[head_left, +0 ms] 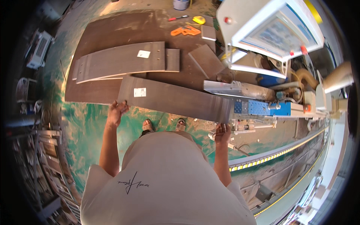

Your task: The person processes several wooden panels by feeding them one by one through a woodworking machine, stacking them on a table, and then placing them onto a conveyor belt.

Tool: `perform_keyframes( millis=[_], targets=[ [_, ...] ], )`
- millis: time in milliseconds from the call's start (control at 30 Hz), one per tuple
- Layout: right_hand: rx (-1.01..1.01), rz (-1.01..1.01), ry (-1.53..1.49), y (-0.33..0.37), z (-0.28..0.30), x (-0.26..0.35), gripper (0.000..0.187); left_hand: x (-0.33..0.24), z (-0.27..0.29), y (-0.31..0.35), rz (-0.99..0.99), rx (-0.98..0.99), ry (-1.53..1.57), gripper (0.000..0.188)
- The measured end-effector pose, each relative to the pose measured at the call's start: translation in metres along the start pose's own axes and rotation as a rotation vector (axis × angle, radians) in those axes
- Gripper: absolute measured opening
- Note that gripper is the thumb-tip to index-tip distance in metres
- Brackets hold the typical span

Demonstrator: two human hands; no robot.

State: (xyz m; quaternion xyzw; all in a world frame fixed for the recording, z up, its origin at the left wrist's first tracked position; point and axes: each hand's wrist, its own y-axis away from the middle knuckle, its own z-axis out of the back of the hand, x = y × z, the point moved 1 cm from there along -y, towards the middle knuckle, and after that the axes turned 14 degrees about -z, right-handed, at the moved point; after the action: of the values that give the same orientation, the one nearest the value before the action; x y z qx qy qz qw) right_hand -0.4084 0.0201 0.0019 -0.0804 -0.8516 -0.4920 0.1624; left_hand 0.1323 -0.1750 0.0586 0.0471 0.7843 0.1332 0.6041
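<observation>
A long brown wood-grain board (172, 98) with a white label lies slanted in front of me, its right end nearer than its left. My left hand (118, 111) is closed on its near left corner, the fingertips at the edge. At the near right corner my right hand (222, 133) has its fingers curled up against the board's edge. Beyond this board lies another labelled brown board (122, 62) on top of further boards, on a large dark brown sheet (122, 26).
Right of the sheet stands a machine with a blue perforated bed (258, 107) and a white-framed control screen (279, 32). Orange clamp-like tools (185, 30), a yellow tape measure (199, 20) and small brown panels (206, 60) lie on the sheet. A roller-lined rail (262, 161) runs at right.
</observation>
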Motion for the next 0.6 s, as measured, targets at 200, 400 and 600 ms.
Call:
perform_keyframes(
  millis=[200,400,600],
  targets=[
    [-0.033,0.292,0.457,0.039,-0.027,0.003,0.083,0.017,-0.044,0.044,0.119,0.438,-0.464,0.039],
    [0.044,0.426,0.442,0.022,-0.035,0.008,0.092,0.016,-0.095,0.044,-0.114,0.767,-1.180,0.041],
    [0.029,0.532,0.353,-0.001,-0.032,0.011,0.091,0.014,-0.109,0.038,-0.305,0.772,-1.312,0.053]
  ],
)
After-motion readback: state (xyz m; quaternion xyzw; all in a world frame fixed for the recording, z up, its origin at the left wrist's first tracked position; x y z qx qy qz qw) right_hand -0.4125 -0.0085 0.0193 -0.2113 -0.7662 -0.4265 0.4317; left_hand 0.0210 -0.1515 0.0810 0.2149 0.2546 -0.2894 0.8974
